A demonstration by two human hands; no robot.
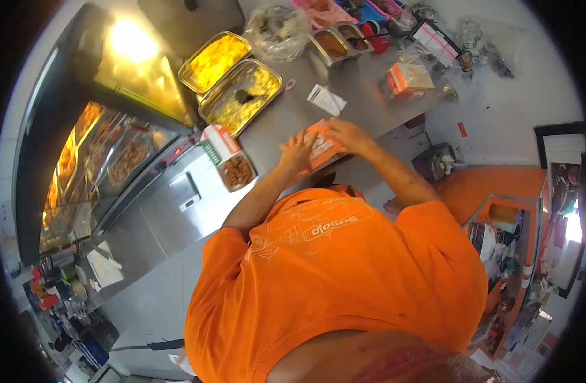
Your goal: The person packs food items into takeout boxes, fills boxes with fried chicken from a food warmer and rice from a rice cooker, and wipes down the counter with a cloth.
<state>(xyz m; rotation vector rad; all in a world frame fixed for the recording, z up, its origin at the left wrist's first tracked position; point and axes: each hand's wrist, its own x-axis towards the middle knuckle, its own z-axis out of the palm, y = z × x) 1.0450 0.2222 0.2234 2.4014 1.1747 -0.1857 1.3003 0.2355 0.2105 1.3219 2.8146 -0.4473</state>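
An orange cardboard food box (pixel 321 148) with white print lies at the front edge of the steel counter. My left hand (pixel 297 152) grips its left side, fingers over the edge. At its upper right corner, my right hand (pixel 348 136) holds the box with bent fingers. To the left stands an open takeaway box (pixel 221 144) with a red and green flap, next to a container of brown meat pieces (pixel 237 172). A white slip of paper (pixel 327 100) lies just beyond my hands.
Metal trays of yellow food (pixel 215 60) and chopped yellow-white food (pixel 242 96) sit at the back left, a spoon in the nearer one. A lit glass food warmer (pixel 108 147) stands left. Sauce containers (pixel 331 46) and an orange-white packet (pixel 410 76) are at the back right.
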